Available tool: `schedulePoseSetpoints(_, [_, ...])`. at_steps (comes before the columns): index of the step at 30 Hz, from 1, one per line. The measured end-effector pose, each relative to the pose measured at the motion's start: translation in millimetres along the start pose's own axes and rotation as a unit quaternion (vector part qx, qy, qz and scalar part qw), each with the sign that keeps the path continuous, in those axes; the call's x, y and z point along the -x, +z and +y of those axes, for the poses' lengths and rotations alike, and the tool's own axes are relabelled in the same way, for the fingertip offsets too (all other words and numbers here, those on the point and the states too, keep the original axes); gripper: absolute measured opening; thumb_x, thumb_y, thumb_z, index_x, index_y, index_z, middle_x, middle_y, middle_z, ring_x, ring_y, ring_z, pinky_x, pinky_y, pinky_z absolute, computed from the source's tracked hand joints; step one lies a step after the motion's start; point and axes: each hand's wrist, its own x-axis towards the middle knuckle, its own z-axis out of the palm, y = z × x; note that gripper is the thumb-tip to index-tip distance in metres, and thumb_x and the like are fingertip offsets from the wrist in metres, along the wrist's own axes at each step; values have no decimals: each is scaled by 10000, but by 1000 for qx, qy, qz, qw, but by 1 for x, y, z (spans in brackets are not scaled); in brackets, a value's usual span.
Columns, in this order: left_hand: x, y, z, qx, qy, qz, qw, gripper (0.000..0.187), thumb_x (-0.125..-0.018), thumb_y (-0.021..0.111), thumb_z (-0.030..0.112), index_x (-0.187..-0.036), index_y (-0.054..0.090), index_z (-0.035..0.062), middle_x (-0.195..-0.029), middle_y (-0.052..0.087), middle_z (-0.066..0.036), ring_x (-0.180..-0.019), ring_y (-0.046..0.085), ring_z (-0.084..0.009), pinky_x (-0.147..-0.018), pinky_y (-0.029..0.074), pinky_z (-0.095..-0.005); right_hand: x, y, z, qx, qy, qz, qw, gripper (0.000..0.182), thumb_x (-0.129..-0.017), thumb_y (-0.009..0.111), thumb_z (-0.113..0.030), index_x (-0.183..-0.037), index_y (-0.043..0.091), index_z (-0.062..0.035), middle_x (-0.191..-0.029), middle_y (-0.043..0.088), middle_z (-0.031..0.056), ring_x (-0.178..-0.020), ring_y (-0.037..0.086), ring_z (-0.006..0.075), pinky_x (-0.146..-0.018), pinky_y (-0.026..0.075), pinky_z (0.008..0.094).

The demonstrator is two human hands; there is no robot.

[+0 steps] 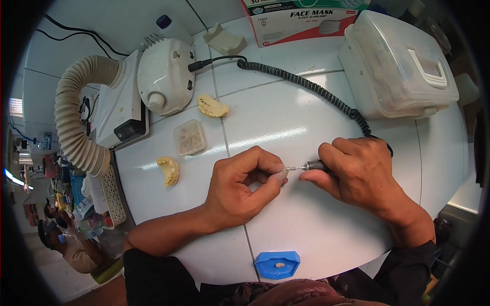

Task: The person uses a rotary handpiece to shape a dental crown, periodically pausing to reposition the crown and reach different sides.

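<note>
My right hand (357,171) is wrapped round a dark rotary handpiece (317,166), whose thin metal bur (296,168) points left. The bur's tip meets the fingertips of my left hand (245,183), where thumb and forefinger pinch something small and pale that I cannot make out. A coiled black cord (306,79) runs from behind my right hand to the white control unit (166,76). Left of my left hand lie a yellowish dental cast (168,171) and a clear small box (189,137) of pale pieces. Another cast (212,106) with writing on it lies above them.
At the left stands a device with a ribbed hose (71,112). A blue tray (277,264) holding a small pale piece sits near my body. A lidded plastic case (398,66) and a face mask box (306,23) stand at the back. Another person (76,250) sits far left.
</note>
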Motion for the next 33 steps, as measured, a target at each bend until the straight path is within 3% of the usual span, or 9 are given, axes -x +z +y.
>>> schedulePoseSetpoints(6, [0, 0, -1, -6, -1, 2, 1000, 136, -1002, 690, -107, -1114, 642, -47, -1170, 716, -172, -1020, 786, -208, -809, 648, -286, 1, 0, 0, -12, 9, -8, 1000, 547, -932, 829, -567, -762, 577, -113, -624, 532, 35, -497, 581, 259, -492, 443, 402])
schedulePoseSetpoints(12, [0, 0, -1, -8, 8, -1, 1000, 137, -1000, 689, -109, -1114, 642, -49, -1167, 718, -176, -1016, 787, -208, -807, 647, -287, -1, -1, 0, -6, -1, -7, 1000, 560, -981, 774, -609, -758, 624, -117, -596, 572, 36, -479, 621, 231, -466, 458, 372])
schedulePoseSetpoints(33, [0, -1, 0, -21, 8, -6, 1000, 137, -988, 693, -115, -1106, 650, -59, -1164, 721, -180, -1017, 790, -211, -833, 654, -294, -1, -2, 0, -9, -1, -11, 1000, 546, -980, 782, -595, -758, 630, -119, -601, 581, 38, -487, 625, 237, -471, 461, 374])
